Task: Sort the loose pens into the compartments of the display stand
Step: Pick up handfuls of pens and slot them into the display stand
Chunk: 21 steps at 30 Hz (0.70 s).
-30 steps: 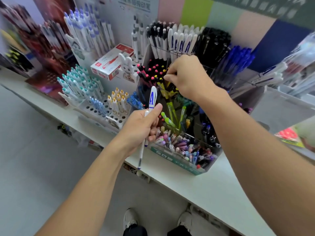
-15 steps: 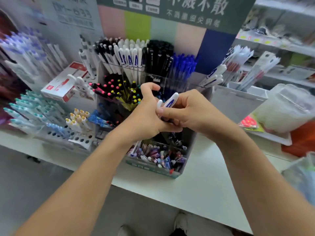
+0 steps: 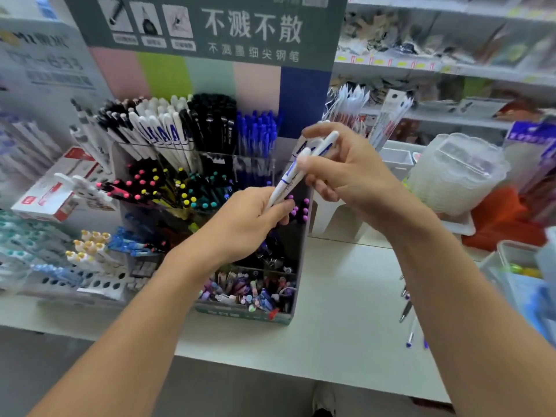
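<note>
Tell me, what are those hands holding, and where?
White pens: the left hand grips their lower ends, the right hand pinches near their tops.

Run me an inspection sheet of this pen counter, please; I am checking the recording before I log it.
Surface: pale counter, the display stand standing on it.
Job's things: two white pens with blue print held over the stand; loose pens on the counter right of it; back compartments hold white, black and blue pens.
Clutter: red-and-white box at left, clear plastic containers at right.
Grippers: left hand grips the pens' lower ends; right hand pinches them higher up.
Cables: nothing seen.
Surroundings: shop shelves behind, blurred; green signboard above the stand.
</note>
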Each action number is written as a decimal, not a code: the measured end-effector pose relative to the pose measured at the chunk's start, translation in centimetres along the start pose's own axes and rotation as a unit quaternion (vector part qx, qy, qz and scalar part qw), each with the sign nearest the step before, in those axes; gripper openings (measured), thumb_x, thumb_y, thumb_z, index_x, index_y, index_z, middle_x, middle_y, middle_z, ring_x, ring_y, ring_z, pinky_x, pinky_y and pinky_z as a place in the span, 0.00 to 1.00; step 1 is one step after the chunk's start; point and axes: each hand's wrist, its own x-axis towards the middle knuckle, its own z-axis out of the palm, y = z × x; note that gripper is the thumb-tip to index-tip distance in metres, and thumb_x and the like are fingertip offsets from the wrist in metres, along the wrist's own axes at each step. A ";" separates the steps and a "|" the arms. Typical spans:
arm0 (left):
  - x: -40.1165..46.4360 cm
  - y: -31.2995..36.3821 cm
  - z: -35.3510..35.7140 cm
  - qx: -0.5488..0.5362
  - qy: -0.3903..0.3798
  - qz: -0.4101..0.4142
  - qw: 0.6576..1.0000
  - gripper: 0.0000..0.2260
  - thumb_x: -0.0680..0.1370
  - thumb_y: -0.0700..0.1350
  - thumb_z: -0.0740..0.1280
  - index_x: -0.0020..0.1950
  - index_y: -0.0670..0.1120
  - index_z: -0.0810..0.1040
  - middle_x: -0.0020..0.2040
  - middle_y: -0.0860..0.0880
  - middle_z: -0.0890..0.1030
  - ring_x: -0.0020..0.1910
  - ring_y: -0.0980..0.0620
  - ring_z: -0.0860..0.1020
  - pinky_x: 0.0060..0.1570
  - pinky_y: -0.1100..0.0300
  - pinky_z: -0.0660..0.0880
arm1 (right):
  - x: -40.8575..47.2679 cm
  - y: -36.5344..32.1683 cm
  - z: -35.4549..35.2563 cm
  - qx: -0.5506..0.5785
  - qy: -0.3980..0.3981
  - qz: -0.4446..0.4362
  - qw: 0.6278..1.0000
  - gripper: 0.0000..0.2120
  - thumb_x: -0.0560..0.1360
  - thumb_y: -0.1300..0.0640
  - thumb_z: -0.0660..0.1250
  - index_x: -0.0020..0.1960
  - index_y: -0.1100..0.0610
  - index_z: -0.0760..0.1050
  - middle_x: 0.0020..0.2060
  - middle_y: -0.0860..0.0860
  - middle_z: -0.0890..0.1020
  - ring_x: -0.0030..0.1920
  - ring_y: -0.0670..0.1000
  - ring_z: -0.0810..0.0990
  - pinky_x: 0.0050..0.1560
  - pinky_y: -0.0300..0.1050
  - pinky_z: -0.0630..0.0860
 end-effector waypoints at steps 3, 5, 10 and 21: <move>0.7 1.0 -0.3 0.035 0.017 0.016 0.999 0.16 0.83 0.51 0.63 0.37 0.47 0.72 0.29 0.53 0.71 0.25 0.55 0.66 0.29 0.56 0.66 | 0.4 -0.7 -0.1 -0.044 0.014 -0.026 0.999 0.15 0.85 0.53 0.59 0.52 0.64 0.76 0.30 0.55 0.75 0.24 0.45 0.70 0.23 0.35 0.64; 1.1 1.5 -0.5 0.047 0.034 0.019 0.998 0.16 0.83 0.52 0.63 0.38 0.44 0.71 0.28 0.53 0.71 0.25 0.54 0.67 0.29 0.54 0.68 | 0.5 -1.2 -0.2 -0.089 -0.010 -0.037 0.995 0.19 0.86 0.53 0.56 0.45 0.63 0.77 0.29 0.54 0.74 0.23 0.44 0.69 0.24 0.34 0.64; 1.6 2.3 -0.8 0.079 0.092 0.066 0.990 0.08 0.83 0.51 0.64 0.46 0.50 0.73 0.34 0.54 0.75 0.29 0.57 0.73 0.33 0.61 0.71 | 1.9 -2.9 -0.9 -0.132 -0.046 -0.071 0.988 0.15 0.85 0.57 0.60 0.44 0.62 0.78 0.27 0.51 0.75 0.24 0.47 0.68 0.24 0.37 0.63; 0.6 -0.3 -1.1 0.004 0.166 0.000 0.986 0.10 0.78 0.50 0.72 0.57 0.50 0.78 0.43 0.53 0.81 0.36 0.55 0.79 0.40 0.58 0.79 | 5.9 -2.7 -1.4 -0.533 0.064 -0.144 0.831 0.11 0.78 0.57 0.64 0.56 0.59 0.81 0.45 0.56 0.82 0.45 0.57 0.78 0.45 0.45 0.70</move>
